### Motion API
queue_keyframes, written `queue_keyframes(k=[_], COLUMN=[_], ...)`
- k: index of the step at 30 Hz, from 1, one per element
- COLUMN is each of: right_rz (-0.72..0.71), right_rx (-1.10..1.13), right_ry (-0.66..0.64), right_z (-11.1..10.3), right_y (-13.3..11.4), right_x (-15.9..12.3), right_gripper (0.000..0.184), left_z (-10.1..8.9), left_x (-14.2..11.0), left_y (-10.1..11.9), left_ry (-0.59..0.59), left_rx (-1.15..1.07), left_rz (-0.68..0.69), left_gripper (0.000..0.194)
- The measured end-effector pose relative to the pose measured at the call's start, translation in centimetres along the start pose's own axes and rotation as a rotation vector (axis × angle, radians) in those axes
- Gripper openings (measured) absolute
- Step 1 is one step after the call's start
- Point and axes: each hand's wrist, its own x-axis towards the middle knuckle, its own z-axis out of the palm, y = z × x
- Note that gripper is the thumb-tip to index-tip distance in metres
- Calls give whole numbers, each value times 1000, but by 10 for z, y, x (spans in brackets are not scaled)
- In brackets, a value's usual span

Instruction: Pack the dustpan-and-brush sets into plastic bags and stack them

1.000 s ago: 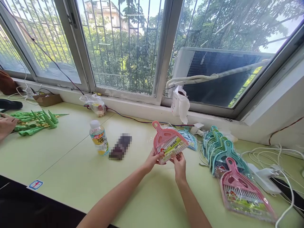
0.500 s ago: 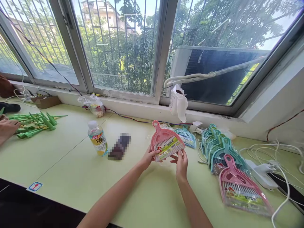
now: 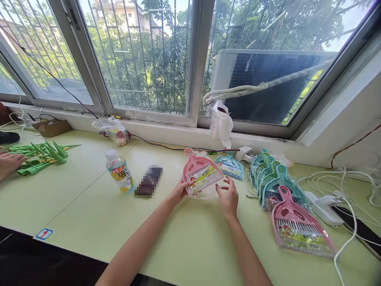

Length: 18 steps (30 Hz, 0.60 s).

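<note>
A pink dustpan and brush set (image 3: 200, 162) in a clear plastic bag, with a printed label across its bristles, is tilted above the table, handle pointing away from me. My left hand (image 3: 181, 192) grips its lower left edge, thumb on the front. Beside the lower right corner is my right hand (image 3: 229, 198), its fingers curved and apart; whether they touch the clear film cannot be made out. Behind the held set lies a blue bagged dustpan set (image 3: 229, 166). To the right, several green and teal sets (image 3: 275, 182) stand in a row, with another pink set (image 3: 297, 222) leaning in front.
A drink bottle (image 3: 120, 172) and a blurred dark object (image 3: 149, 182) are left of my hands. Another person's hand (image 3: 11, 163) rests by green cone-shaped pieces (image 3: 49, 157) at far left. White cables and a power strip (image 3: 324, 208) lie at right. Windows line the back.
The held pink set has shifted slightly left within the view. My right hand's fingers have moved off its front corner and spread; my left hand keeps its grip. The view has shifted slightly.
</note>
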Motion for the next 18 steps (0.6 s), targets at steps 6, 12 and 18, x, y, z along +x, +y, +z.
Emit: queue_keyframes(k=[6,12,18], right_rz=[278,456,365], right_rx=[298,411,492], right_ry=[-161,-177,-202], right_z=[0,0,-1], right_y=[20,32,19], right_x=[8,13,10], right_gripper=[45,43,33], left_z=[-2,-16,-12], left_x=[6,12,1], left_y=[-10,-9,6], left_ry=[77,118,135], left_rx=[-5,35,101], left_rz=[-88,-257,-250], left_gripper=[54,43,68])
